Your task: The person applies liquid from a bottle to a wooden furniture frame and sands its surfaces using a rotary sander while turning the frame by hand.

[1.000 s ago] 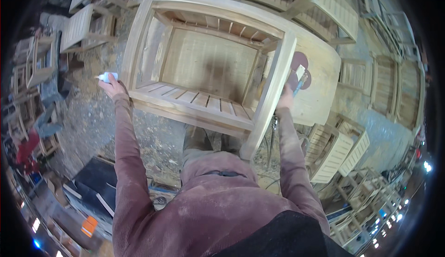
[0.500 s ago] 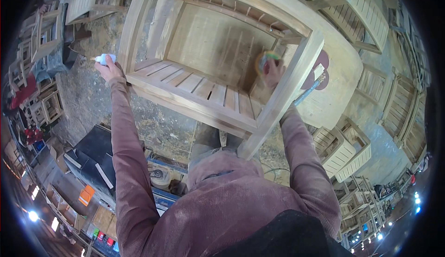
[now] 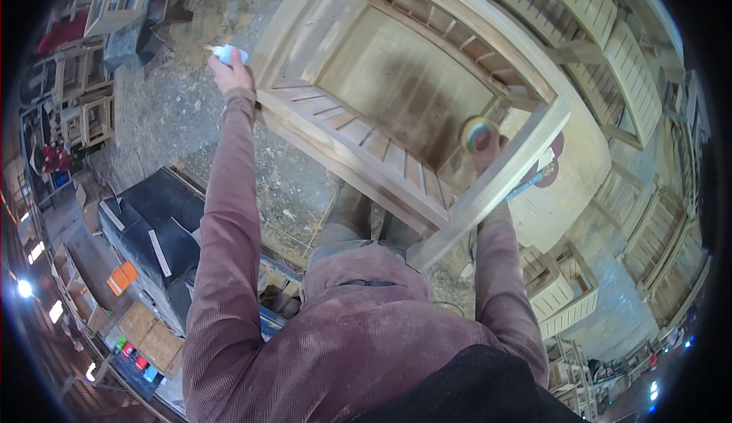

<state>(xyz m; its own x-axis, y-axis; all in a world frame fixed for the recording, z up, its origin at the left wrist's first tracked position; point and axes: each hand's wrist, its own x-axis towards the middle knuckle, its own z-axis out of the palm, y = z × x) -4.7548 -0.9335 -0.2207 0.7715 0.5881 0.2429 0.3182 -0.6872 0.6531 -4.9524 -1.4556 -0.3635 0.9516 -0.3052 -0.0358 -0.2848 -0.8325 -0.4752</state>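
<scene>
My left hand [image 3: 232, 76] is closed around a small white bottle with a pale tan tip [image 3: 226, 53], just outside the left corner of a wooden chair frame [image 3: 351, 145]. Inside the frame's right end, my right hand [image 3: 489, 155] grips a round disc with a yellow and green rim [image 3: 479, 133]; motion blurs it, and its exact kind cannot be made out. The frame, pale bare wood with slats along its near inner side, stands tilted in front of me. My right forearm passes beneath its near right rail.
A blue-handled brush [image 3: 534, 179] lies by purple round patches on a pale board [image 3: 583, 164] right of the frame. Slatted wooden furniture [image 3: 564, 19] stands at the far right. A black box-like thing [image 3: 152, 225] sits at left, near an orange object [image 3: 122, 277].
The view has turned, so the frame and both hands appear further right. My right hand with the disc stays within the frame's right end; both hands keep their hold.
</scene>
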